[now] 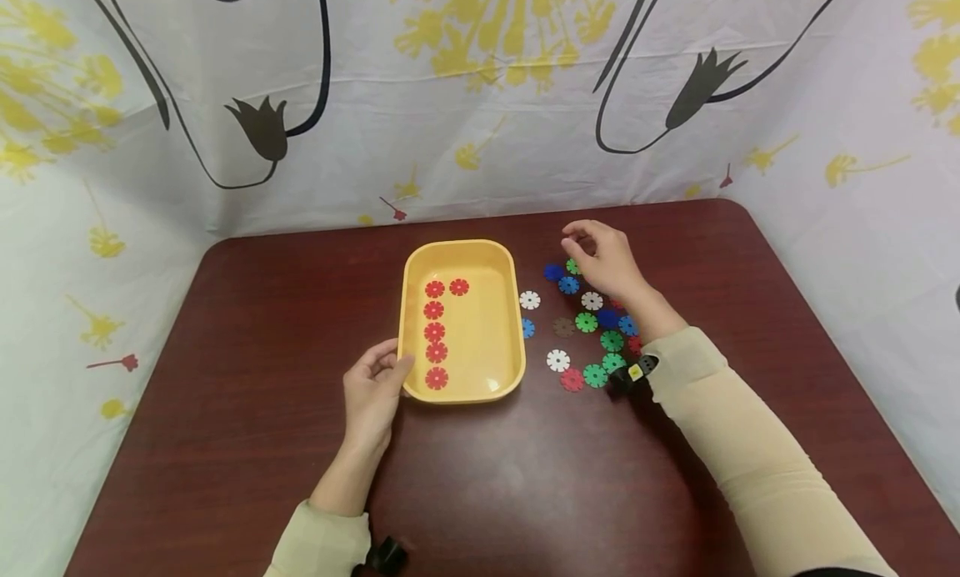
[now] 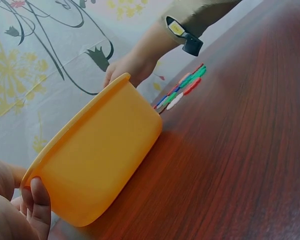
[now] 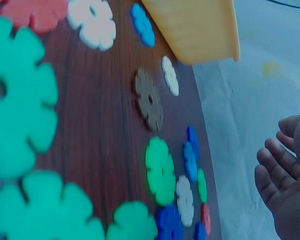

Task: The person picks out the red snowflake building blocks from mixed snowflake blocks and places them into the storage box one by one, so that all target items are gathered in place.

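A yellow plastic tray (image 1: 495,377) stands on the dark table. Inside it, several red notched discs (image 1: 434,310) form a column on the left, with one more red disc (image 1: 459,287) beside the top one. My left hand (image 1: 375,393) grips the tray's left rim near its front corner; the left wrist view shows the fingers (image 2: 39,202) against the outer wall. Over the far part of the loose discs, my right hand (image 1: 606,256) hovers with loosely bent fingers. In the right wrist view no disc shows in that hand (image 3: 285,175).
Loose notched discs lie right of the tray: green (image 1: 587,322), white (image 1: 558,360), blue (image 1: 568,285), brown (image 1: 563,327) and red (image 1: 572,380). A patterned cloth (image 1: 480,127) hangs behind the table (image 1: 285,310) and along its sides.
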Action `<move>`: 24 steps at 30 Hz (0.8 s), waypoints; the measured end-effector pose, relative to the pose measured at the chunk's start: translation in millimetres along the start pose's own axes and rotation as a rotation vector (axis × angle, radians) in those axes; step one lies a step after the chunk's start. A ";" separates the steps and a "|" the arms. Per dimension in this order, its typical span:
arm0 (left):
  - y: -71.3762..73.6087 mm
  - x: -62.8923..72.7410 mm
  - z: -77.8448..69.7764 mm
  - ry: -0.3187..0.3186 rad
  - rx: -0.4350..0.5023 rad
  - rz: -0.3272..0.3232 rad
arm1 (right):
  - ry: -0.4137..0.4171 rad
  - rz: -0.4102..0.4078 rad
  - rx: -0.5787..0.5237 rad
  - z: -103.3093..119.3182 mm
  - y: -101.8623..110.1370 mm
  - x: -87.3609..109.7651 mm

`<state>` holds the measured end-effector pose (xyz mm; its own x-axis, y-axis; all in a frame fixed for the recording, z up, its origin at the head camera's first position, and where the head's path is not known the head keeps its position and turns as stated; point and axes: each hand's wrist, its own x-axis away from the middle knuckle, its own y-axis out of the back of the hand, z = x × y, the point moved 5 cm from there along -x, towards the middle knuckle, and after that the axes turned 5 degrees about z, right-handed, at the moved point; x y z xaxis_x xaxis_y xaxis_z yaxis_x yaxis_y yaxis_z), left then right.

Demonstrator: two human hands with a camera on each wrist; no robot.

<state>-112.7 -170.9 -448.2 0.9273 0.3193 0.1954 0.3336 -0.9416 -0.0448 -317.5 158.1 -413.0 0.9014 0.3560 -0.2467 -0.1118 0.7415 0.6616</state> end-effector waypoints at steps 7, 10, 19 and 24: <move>-0.3 0.5 1.6 -0.001 0.010 0.000 | -0.044 0.029 0.032 -16.5 11.8 6.9; 0.0 0.9 0.7 -0.001 0.010 0.000 | -0.080 0.066 0.054 -25.6 14.5 8.7; 0.7 1.6 -0.7 0.001 0.001 0.001 | -0.183 0.225 0.202 -49.9 13.2 14.7; 0.3 0.8 0.0 -0.006 -0.001 -0.002 | -0.232 0.244 0.280 -57.7 14.5 15.9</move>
<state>-111.8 -170.9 -448.0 0.9276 0.3216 0.1900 0.3352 -0.9411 -0.0437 -328.9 207.4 -448.1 0.9365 0.3402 0.0851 -0.2438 0.4572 0.8553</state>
